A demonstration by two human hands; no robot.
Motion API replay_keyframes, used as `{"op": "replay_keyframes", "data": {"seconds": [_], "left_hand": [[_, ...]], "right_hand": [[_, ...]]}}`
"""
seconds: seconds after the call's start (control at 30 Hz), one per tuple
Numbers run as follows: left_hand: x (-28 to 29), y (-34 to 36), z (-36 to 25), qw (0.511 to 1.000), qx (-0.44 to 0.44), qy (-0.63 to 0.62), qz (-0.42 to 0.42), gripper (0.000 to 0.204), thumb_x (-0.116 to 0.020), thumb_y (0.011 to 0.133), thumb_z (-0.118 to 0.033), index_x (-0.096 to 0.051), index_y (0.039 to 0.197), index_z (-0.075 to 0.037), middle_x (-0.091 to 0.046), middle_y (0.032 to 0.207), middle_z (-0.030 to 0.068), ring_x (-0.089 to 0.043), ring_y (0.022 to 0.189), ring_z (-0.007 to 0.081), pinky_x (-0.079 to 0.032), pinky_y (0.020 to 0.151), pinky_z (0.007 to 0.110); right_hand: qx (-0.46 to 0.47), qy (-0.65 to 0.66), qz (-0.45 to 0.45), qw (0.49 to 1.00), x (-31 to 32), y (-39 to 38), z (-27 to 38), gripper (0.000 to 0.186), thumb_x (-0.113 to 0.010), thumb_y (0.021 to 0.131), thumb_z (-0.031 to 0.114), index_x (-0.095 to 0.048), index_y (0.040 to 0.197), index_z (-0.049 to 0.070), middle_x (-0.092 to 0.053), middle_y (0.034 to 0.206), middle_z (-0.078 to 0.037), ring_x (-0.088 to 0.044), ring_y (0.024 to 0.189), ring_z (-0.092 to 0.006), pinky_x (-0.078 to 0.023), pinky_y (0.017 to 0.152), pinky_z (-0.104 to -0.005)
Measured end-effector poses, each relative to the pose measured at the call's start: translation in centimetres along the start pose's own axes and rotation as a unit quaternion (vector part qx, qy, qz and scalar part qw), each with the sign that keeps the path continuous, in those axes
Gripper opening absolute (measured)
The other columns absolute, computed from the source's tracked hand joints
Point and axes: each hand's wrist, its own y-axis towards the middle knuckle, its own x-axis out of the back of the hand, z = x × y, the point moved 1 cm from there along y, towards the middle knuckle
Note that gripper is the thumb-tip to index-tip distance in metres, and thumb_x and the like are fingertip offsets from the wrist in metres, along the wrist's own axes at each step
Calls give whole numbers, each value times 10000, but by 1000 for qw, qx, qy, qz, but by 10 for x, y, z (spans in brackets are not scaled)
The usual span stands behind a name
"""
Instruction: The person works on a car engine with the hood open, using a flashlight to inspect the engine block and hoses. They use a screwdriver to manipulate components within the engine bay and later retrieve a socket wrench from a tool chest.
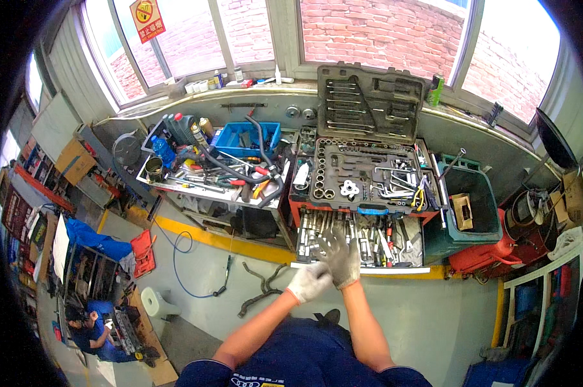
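Observation:
Both my hands wear work gloves and meet in front of a pulled-out tool drawer (pixel 407 264). My left hand (pixel 309 282), in a whitish glove, is closed with its fingertips at the thumb side of the right glove, seeming to pinch it near the cuff. My right hand (pixel 342 259), in a greyer glove, points away from me with fingers spread over the drawer's front edge. Sockets, ratchets and wrenches fill the drawer. Above it lies an open socket set case (pixel 349 161), its lid (pixel 369 103) leaning upright and holding wrenches.
A cluttered tool bench (pixel 207 184) with a blue bin (pixel 247 138) stands left. Right of the drawer is a dark green waste bin (pixel 469 200). Hoses (pixel 262 290) lie on the floor near a pale stool (pixel 156 303). Another person (pixel 88 329) works low at far left.

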Motion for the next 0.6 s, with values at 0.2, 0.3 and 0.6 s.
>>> {"op": "replay_keyframes", "data": {"seconds": [0.2, 0.3, 0.6], "left_hand": [[-15, 26, 28, 737, -66, -664, -105, 312, -585, 1025, -214, -658, 1202, 32, -681, 1223, 141, -642, 1112, 227, -515, 996, 370], [-43, 37, 27, 768, -63, -625, -125, 370, -577, 1044, -240, -631, 1295, 27, -630, 1346, 156, -603, 1235, 246, -469, 1100, 395], [-78, 47, 2, 963, -93, -253, -31, 465, -364, 1130, -241, -564, 1487, -19, -559, 1540, 143, -511, 1430, 253, -361, 1221, 375]], "right_hand": [[88, -408, -54, 907, -6, -27, -28, 662, -471, 1094, 558, -529, 1481, 24, -640, 1358, -129, -593, 1276, -251, -496, 1056, -432], [101, -376, -242, 889, 28, -6, -50, 645, -496, 1078, 591, -734, 1158, -3, -737, 1075, -128, -662, 1006, -206, -549, 866, -387], [67, 86, -240, 965, 149, 45, -27, 318, -521, 1073, 377, -754, 1114, 165, -757, 993, -53, -713, 909, -213, -564, 765, -382]]}}
